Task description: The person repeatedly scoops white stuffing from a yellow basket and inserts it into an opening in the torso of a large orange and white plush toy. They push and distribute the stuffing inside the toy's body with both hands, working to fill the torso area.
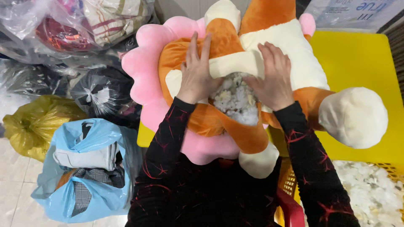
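The plush toy (235, 80) is laid on the yellow worktop (362, 63). Its opening with white stuffing (235, 98) is pressed by the left hand (195, 73) and right hand (271, 77), fingers flat, nothing clamped.

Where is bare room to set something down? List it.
Yellow table: bare right of the plush toy, above its white paw. Floor tiles are bare at lower left. Crowded: bags on the left, stuffing basket at lower right.

Orange and cream plush toy (235, 54) with pink petal rim; yellow table (362, 59); black sleeves (168, 143) with red star-lines; blue bag (63, 197).
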